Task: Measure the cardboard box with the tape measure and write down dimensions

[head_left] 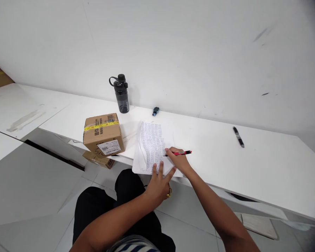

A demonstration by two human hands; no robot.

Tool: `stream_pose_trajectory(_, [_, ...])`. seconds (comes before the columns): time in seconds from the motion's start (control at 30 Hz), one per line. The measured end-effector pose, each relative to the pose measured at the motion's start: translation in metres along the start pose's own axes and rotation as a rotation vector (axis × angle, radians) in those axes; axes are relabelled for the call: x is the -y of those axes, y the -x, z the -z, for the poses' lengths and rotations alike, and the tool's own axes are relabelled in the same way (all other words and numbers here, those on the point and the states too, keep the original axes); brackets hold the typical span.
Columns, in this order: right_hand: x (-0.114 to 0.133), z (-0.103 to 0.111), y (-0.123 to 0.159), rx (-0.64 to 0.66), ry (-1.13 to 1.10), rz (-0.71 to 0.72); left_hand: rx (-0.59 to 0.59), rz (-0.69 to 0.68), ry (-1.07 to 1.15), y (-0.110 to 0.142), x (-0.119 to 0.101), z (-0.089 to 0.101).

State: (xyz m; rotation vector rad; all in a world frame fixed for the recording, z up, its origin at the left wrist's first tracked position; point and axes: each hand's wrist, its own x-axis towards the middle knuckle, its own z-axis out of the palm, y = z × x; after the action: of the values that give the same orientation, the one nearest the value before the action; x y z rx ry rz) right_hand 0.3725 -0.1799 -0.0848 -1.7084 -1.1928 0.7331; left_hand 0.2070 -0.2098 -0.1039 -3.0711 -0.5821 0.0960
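One red pen (183,153) is gripped by the right hand (180,162); the paper sheet (151,143), slightly overhanging the desk's (204,150) near edge, is pressed by the open, spread left hand (159,187). Its left part is densely filled, its right seemingly unwritten. Movement is bounded leftward by a cardboard box (102,140); more room is given toward the black marker (238,137).

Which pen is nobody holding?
The black pen with a grey middle, lying on the white table off to the right. The slim red and black pen is different: the right hand is holding it.
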Motion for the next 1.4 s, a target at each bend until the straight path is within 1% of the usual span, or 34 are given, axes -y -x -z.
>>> stream_pose_trajectory(0.2, [-0.0022,-0.0006,0.0012,-0.015,-0.004,0.012,-0.001,0.004,0.007,-0.0007,-0.0002,0.0012])
stream_pose_trajectory(0.37, [-0.0008,-0.0022,0.0031,-0.092,0.018,0.043,-0.002,0.013,0.001,-0.0002,-0.0003,0.0032])
stream_pose_trajectory(0.57, [-0.0024,-0.0012,0.0012,-0.038,0.003,0.032,0.005,0.001,0.01,-0.0003,-0.0003,0.0036])
stream_pose_trajectory(0.9, [-0.0025,-0.0028,0.0025,-0.11,0.023,0.045,-0.013,0.002,0.0,0.0,0.0001,0.0012])
stream_pose_trajectory(1.03, [-0.0031,-0.0025,0.0027,-0.083,0.007,0.038,-0.019,0.005,-0.006,0.0004,-0.0005,-0.0014])
stream_pose_trajectory(1.23, [-0.003,-0.0016,0.0031,-0.085,0.012,0.039,-0.022,0.002,0.0,0.0,-0.0007,-0.0023])
stream_pose_trajectory(1.4, [-0.0027,-0.0019,0.003,-0.134,-0.002,0.038,-0.015,0.006,0.005,0.0004,-0.0003,-0.0008])
